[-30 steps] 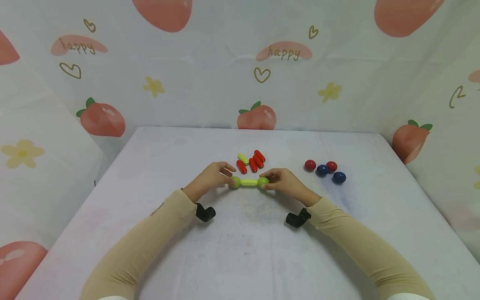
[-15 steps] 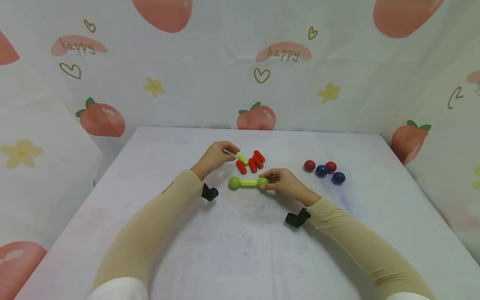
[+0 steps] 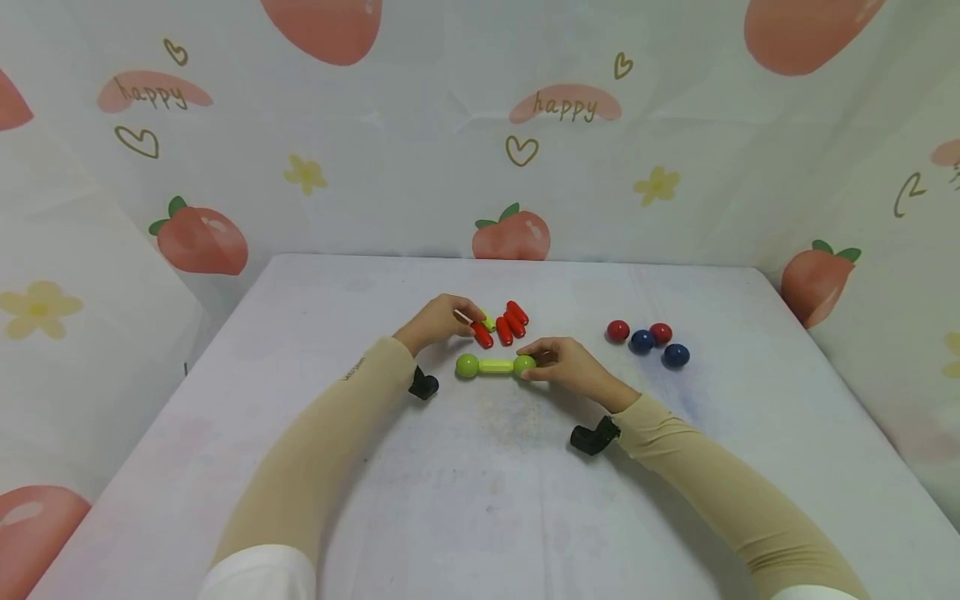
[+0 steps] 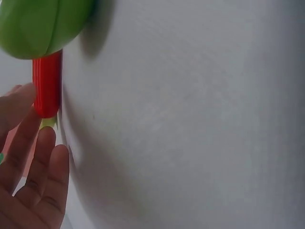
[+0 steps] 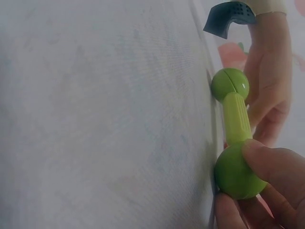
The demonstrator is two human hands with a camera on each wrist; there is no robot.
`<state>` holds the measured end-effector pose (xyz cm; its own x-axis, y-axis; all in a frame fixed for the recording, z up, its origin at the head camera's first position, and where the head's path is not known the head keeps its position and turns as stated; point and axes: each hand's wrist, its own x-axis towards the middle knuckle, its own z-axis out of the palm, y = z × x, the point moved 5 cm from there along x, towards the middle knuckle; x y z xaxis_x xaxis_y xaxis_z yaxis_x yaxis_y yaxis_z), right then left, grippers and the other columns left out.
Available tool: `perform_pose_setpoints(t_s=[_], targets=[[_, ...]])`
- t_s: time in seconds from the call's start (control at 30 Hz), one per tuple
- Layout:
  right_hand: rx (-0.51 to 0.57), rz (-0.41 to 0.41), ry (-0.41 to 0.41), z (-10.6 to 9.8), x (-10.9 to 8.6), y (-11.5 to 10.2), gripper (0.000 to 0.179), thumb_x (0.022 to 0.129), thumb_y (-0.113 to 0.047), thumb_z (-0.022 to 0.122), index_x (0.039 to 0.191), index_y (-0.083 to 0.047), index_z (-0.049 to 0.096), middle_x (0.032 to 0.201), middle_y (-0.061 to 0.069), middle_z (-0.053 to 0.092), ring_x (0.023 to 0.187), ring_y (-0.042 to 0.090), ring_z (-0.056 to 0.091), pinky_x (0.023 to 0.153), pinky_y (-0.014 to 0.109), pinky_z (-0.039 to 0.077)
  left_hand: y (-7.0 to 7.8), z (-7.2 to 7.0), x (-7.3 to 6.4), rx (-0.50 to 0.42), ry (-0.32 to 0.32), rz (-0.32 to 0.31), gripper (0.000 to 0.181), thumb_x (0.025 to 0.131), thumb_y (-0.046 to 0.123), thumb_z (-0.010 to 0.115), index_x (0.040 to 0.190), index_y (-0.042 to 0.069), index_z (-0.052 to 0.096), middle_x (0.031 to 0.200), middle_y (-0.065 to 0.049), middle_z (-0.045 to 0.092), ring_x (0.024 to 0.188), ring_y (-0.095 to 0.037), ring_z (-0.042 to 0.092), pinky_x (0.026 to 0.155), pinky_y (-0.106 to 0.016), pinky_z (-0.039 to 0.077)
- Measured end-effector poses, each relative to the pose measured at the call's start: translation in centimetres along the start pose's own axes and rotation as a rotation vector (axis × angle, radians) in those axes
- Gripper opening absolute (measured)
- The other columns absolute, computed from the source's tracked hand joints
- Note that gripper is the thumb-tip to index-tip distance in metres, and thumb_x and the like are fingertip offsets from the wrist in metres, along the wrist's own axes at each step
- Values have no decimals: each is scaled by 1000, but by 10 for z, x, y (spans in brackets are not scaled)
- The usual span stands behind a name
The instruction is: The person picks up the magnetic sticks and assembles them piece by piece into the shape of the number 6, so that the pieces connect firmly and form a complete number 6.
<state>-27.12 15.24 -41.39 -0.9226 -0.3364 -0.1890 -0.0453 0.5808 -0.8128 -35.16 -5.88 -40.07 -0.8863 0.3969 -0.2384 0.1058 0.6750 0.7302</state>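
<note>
My left hand (image 3: 444,320) is over the far-left end of a ridged red rod (image 3: 483,335). In the left wrist view its thumb and index finger pinch the end of that red rod (image 4: 47,86), while the other fingers stay extended. My right hand (image 3: 572,367) grips the right green ball (image 3: 524,366) between thumb and fingers. A short yellow-green rod (image 3: 496,367) joins this ball to another green ball (image 3: 467,366), so the piece looks like a dumbbell lying on the table. The right wrist view shows the gripped green ball (image 5: 236,174) close up.
Several more red rods (image 3: 510,325) lie just right of my left hand, beside a partly covered yellow-green rod (image 3: 489,322). Farther right are two red balls (image 3: 618,331) and two dark blue balls (image 3: 676,356). A printed cloth hangs behind the white table (image 3: 495,500).
My left hand has let go of the left green ball, moved away toward the back, then come down to the nearest-left red rod. The right hand has kept its grip in place.
</note>
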Motion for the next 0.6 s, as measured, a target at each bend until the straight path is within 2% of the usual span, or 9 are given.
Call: perform_pose_setpoints(t_s=[0.13, 0.27, 0.47, 0.6], targets=[[1, 0, 1, 0, -1, 0, 40, 91, -16, 77, 129, -4, 68, 131, 16, 69, 124, 33, 65, 104, 44, 54, 1, 0, 0, 59, -16, -4, 29, 92, 9, 73, 121, 14, 74, 122, -9, 69, 111, -25, 58, 90, -32, 48], [0, 2, -1, -1, -1, -1, 40, 91, -17, 77, 129, -4, 68, 131, 16, 69, 124, 33, 65, 104, 44, 54, 2, 2, 0, 97, -44, -22, 29, 91, 12, 76, 120, 13, 74, 119, -9, 68, 110, -25, 57, 94, -34, 45], [-11, 3, 2, -1, 0, -1, 40, 91, -18, 77, 129, -5, 69, 131, 15, 69, 124, 32, 65, 103, 44, 54, 5, 5, -3, 132, -64, -61, 29, 91, 16, 77, 120, 12, 73, 110, -8, 65, 102, -21, 54, 90, -31, 42], [-13, -3, 2, -1, 0, -1, 40, 91, -18, 77, 128, -5, 69, 130, 15, 69, 123, 32, 66, 102, 43, 55, 6, 6, -3, 142, -68, -64, 29, 92, 16, 76, 120, 12, 74, 108, -8, 65, 101, -21, 53, 88, -30, 42]])
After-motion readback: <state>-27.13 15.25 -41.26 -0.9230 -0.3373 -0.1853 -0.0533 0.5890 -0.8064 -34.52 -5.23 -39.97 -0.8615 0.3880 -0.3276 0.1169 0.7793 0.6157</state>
